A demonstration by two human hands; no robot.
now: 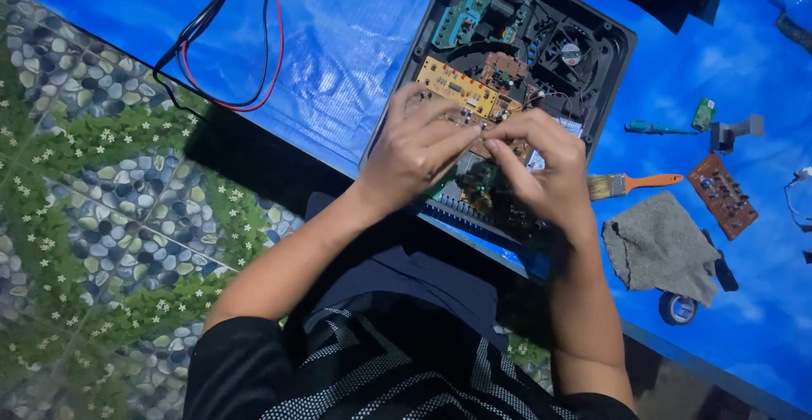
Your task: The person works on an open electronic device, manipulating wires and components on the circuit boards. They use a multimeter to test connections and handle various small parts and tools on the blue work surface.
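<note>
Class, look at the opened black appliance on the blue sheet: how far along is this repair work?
Done: the black appliance casing lies open, its yellow circuit board and fan exposed. In hand: the left hand and right hand meet over a small part above the boards; what they grip is hidden. Left: the orange-handled brush, grey cloth and loose brown circuit board lie aside, and no cover is on.
</note>
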